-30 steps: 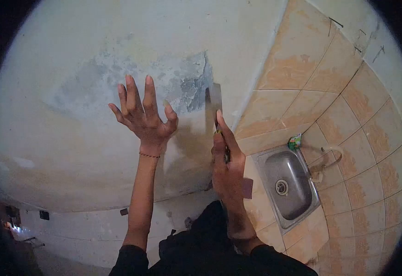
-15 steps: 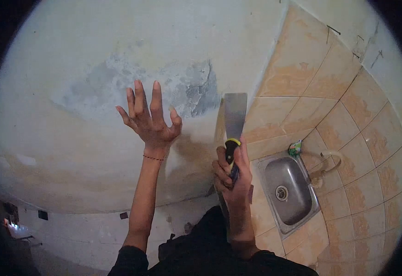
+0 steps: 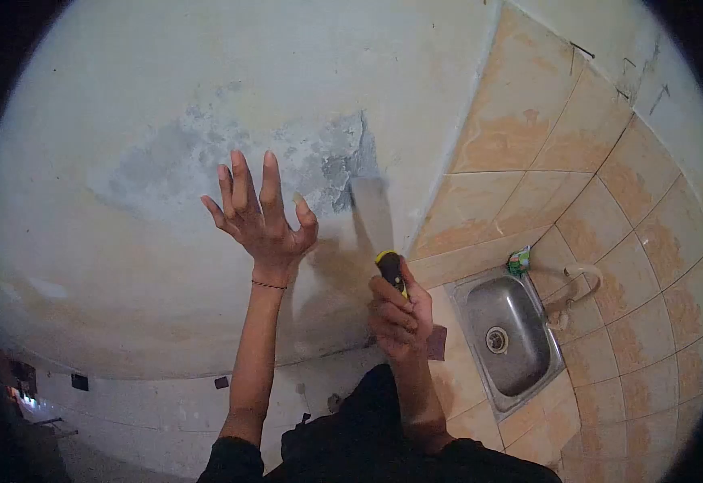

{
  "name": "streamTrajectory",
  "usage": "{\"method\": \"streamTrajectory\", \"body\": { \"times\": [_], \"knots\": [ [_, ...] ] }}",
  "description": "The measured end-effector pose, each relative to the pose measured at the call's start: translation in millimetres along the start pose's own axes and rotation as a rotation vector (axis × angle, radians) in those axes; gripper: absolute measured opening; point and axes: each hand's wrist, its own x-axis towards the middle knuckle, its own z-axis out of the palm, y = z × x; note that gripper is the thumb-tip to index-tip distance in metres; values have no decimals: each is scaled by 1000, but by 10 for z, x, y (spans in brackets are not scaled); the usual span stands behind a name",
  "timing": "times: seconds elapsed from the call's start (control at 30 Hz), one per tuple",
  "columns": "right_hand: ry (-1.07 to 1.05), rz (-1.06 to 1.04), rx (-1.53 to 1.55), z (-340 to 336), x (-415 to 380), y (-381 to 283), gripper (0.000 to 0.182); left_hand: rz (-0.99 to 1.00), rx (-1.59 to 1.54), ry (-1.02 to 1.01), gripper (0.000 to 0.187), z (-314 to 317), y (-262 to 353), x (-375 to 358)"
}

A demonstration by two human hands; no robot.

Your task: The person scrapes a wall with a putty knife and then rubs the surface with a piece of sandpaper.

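My left hand [image 3: 264, 216] lies against the painted wall [image 3: 126, 266] with its fingers spread, just below a grey patch of bare, flaking plaster [image 3: 166, 157]. In my right hand [image 3: 400, 318] is a putty knife [image 3: 373, 211], its black and yellow handle wrapped by my fingers. The wide metal blade points up and to the left. Its tip overlaps the lower right edge of the peeling patch, where a raised flake of paint [image 3: 361, 149] stands out.
On the right, a steel sink [image 3: 557, 372] is set in a tiled counter [image 3: 468, 402], with a tap [image 3: 589, 278] and a green packet [image 3: 519, 260] at its back. A dark reddish square piece [image 3: 438, 343] lies near my right wrist. Orange-patterned tiles [image 3: 512, 121] border the painted wall.
The putty knife has tilted left, its blade shifting from beside the tile edge onto the border of the flaking patch. My left hand has stayed nearly in place.
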Motion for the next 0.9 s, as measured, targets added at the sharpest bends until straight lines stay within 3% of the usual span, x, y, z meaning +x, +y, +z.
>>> {"method": "streamTrajectory", "body": {
  "times": [0.1, 0.2, 0.7, 0.8, 0.9],
  "knots": [
    [-36, 2, -99, -68, 28, -31, 37, 7, 12, 4, 62, 3, -3, 2],
    [-106, 21, -83, -26, 127, -39, 36, -5, 14, -19, 62, 5, -15, -23],
    [103, -44, -334, 126, 104, -20, 35, -19, -2, -31, 64, -19, -19, -11],
    [68, -30, -58, 76, 87, -74, 31, -14, 7, -46, 64, -36, -14, -14],
    [-55, 28, -118, 134, 140, -84, 27, -3, 1, -46, 64, -50, 8, 10]
  ]
}}
